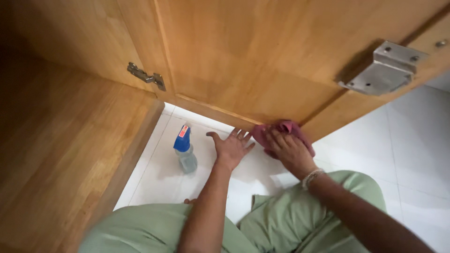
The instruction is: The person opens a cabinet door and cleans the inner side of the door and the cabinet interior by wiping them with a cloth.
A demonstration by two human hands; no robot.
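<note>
My right hand (pixel 289 149) presses a pink cloth (pixel 281 130) against the lower edge of an open wooden cabinet door (pixel 243 61). My left hand (pixel 231 148) lies flat with fingers spread on the white tiled floor (pixel 403 145), just left of the cloth and touching nothing else. A clear spray bottle with a blue trigger head (pixel 185 149) stands upright on the floor a short way left of my left hand. A pale bracelet sits on my right wrist.
The wooden cabinet floor (pixel 61 154) fills the left side. A small metal hinge (pixel 146 76) sits on the frame, and a larger metal hinge plate (pixel 382 69) is on the door at upper right. My knees in green trousers (pixel 300 215) are below.
</note>
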